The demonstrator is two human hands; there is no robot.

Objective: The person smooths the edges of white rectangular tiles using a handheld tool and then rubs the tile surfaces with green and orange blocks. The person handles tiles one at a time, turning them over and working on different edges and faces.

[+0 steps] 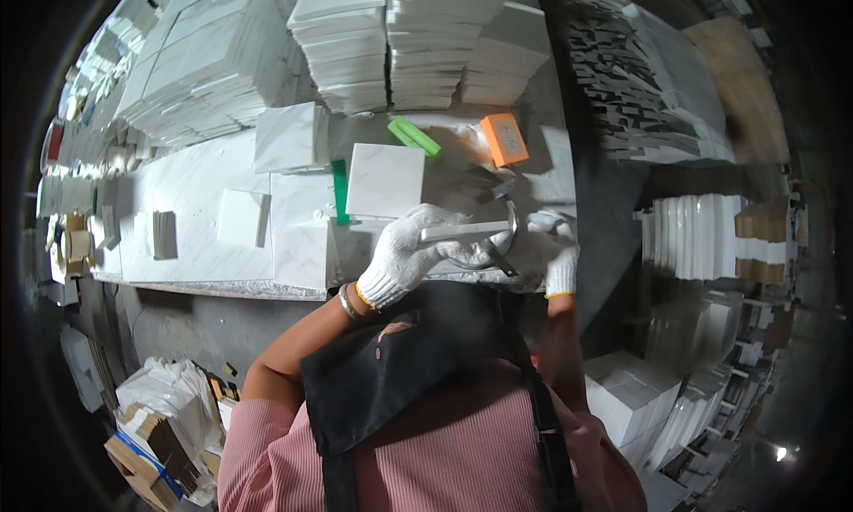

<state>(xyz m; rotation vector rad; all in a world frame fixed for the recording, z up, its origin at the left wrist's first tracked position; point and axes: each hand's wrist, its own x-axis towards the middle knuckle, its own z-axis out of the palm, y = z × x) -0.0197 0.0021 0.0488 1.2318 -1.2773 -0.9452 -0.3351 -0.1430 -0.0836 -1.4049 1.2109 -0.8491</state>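
Note:
My left hand (404, 254), in a white knitted glove, is closed on a white marble tile (471, 231) that I see nearly edge-on. A curved, C-shaped metal tool (513, 228), possibly a micrometer, reaches around the tile's right end. At its right side my gloved right hand (556, 245) has its fingers bent, closed on the tool's end; the grip itself is partly hidden. Just beyond my left hand a square white tile (386, 180) lies on the bench. A green block (414, 136) and an orange box (504, 140) sit farther back.
Tall tile stacks (339, 50) line the bench's far side. Several loose tiles, among them one lying tile (243, 217), rest on the marble-topped bench (191, 179) to the left. A dark green strip (340, 192) lies between tiles. More stacked tiles (689, 236) stand right of the bench.

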